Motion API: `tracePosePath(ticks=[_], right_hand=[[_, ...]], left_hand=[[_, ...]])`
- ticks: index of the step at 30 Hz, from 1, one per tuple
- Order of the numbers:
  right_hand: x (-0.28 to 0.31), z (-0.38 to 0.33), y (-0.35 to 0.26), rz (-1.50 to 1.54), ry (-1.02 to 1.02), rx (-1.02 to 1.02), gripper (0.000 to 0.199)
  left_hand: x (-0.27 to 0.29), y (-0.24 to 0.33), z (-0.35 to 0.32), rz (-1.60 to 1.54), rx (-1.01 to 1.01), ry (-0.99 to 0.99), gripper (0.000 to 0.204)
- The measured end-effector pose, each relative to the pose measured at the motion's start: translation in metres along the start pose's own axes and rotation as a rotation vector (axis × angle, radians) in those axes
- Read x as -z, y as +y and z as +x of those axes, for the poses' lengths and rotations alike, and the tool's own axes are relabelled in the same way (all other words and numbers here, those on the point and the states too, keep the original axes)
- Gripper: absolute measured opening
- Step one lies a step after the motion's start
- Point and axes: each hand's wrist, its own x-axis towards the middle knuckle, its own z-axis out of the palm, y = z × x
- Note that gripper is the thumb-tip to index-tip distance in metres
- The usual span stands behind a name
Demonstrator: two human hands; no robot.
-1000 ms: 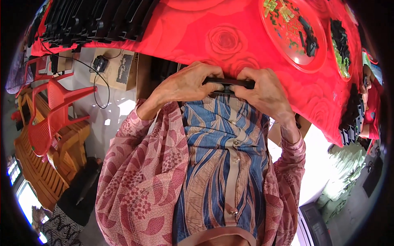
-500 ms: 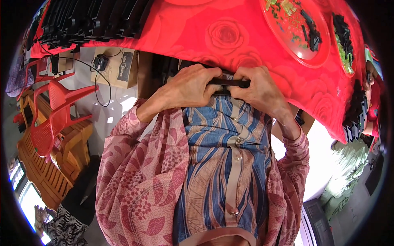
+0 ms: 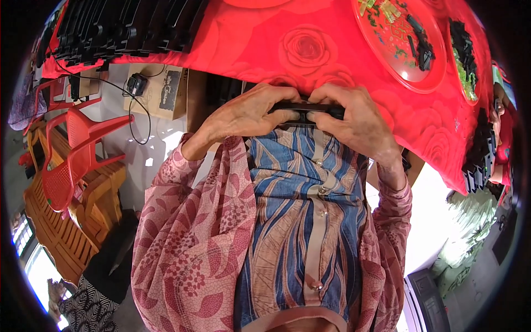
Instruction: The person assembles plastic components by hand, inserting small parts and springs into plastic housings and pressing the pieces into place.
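Observation:
Between both hands, just off the table's near edge and close to my body, is a long black plastic part (image 3: 303,106). My left hand (image 3: 251,110) grips its left end, with the thumb pressed along the near side. Closed on its right end is my right hand (image 3: 354,113), whose thumb nearly meets the left one at the middle. The fingers cover much of the part, so its full shape cannot be made out. On the red rose-patterned tablecloth (image 3: 307,47), a red plate (image 3: 381,61) holds small black pieces (image 3: 423,52) and yellow-green bits (image 3: 390,11).
A row of similar black plastic parts (image 3: 127,25) lies at the table's far left. Another plate with black and green pieces (image 3: 463,61) stands far right. Red plastic chairs (image 3: 83,130), a wooden bench (image 3: 66,221) and a cardboard box (image 3: 157,91) are left. Another person's hand (image 3: 55,293) shows lower left.
The black part has been tilted, showing a broader face. Both hands have changed grip, their thumbs drawing closer together along its near side.

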Motion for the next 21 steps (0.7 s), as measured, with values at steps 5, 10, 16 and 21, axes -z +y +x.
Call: tracePosePath(ticks=[5, 10, 16, 21], right_hand=[[-0.010, 0.000, 0.000, 0.051, 0.127, 0.032, 0.024], [-0.014, 0.000, -0.001, 0.007, 0.191, -0.003, 0.025], [-0.011, -0.009, -0.001, -0.109, 0.204, -0.042, 0.026], [0.000, -0.011, -0.001, 0.288, 0.134, -0.054, 0.026]], left_hand=[[-0.008, 0.004, 0.003, 0.004, -0.053, 0.137, 0.022], [-0.016, -0.003, 0.005, 0.043, -0.098, 0.172, 0.023], [-0.019, 0.004, 0.008, 0.112, -0.096, 0.163, 0.023], [-0.009, 0.007, 0.008, -0.160, -0.082, 0.050, 0.017]])
